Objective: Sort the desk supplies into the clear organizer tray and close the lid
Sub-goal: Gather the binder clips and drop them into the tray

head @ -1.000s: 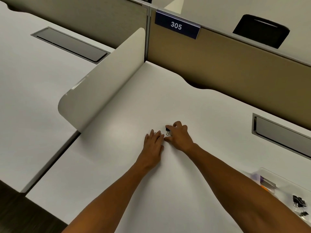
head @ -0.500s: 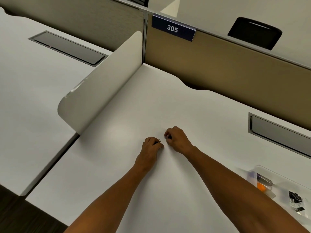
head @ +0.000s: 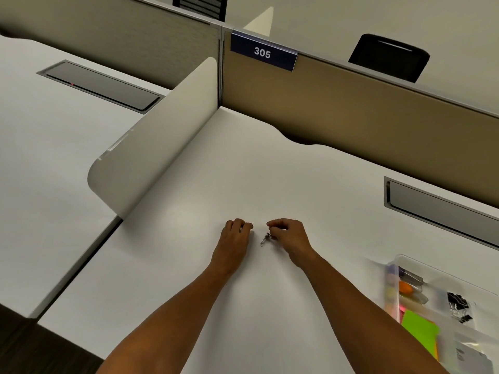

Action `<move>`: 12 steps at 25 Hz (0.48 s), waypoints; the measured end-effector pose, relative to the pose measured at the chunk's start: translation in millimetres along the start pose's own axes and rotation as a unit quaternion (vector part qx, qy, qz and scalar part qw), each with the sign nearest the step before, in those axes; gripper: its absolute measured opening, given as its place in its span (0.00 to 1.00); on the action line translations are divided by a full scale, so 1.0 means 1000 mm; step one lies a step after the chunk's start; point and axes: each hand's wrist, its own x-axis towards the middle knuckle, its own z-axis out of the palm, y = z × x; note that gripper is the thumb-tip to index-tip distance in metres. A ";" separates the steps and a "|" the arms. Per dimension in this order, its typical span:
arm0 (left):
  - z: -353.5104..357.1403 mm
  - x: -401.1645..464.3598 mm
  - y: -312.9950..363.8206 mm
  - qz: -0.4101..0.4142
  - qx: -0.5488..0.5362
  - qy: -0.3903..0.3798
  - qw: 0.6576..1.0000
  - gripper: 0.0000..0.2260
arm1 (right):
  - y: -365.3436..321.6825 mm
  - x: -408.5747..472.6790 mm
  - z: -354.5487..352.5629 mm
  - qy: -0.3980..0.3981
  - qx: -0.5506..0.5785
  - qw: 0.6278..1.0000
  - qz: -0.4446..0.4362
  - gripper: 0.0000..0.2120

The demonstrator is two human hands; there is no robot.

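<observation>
My right hand (head: 290,234) is pinched on a small binder clip (head: 266,238), whose wire handles hang down just above the white desk (head: 243,171). My left hand (head: 235,233) is curled beside it, fingers closed; what it holds, if anything, is hidden. The clear organizer tray (head: 399,261) sits at the lower right edge of the view. Its compartments hold black binder clips (head: 457,306), green sticky notes (head: 421,330) and orange and pink items. No lid can be made out.
A white curved divider (head: 156,147) stands to the left of the hands. A tan partition with a blue "305" label (head: 263,53) runs along the back. A grey cable hatch (head: 442,209) is set into the desk at the right.
Both hands have drawn back toward me and moved apart. The right hand has lifted the binder clip off the desk. The left hand's fingers have curled shut. The camera has tilted, so more of the tray shows.
</observation>
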 end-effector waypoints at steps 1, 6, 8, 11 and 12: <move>0.000 0.000 0.000 0.002 0.004 0.002 1.000 0.09 | 0.001 -0.002 -0.001 0.009 0.093 0.995 0.041 0.09; -0.002 0.005 -0.003 0.017 0.019 0.025 0.999 0.09 | 0.003 -0.011 -0.002 0.009 0.148 0.986 0.081 0.08; -0.004 0.005 -0.003 0.018 0.042 0.036 0.998 0.11 | 0.002 -0.015 0.001 -0.002 -0.032 0.999 0.009 0.09; -0.010 0.006 -0.003 -0.029 0.043 0.067 0.996 0.11 | -0.005 -0.017 0.008 -0.031 -0.241 0.965 -0.096 0.13; -0.012 0.008 -0.004 -0.051 0.031 0.081 0.995 0.11 | -0.006 -0.017 0.010 -0.048 -0.285 0.950 -0.116 0.14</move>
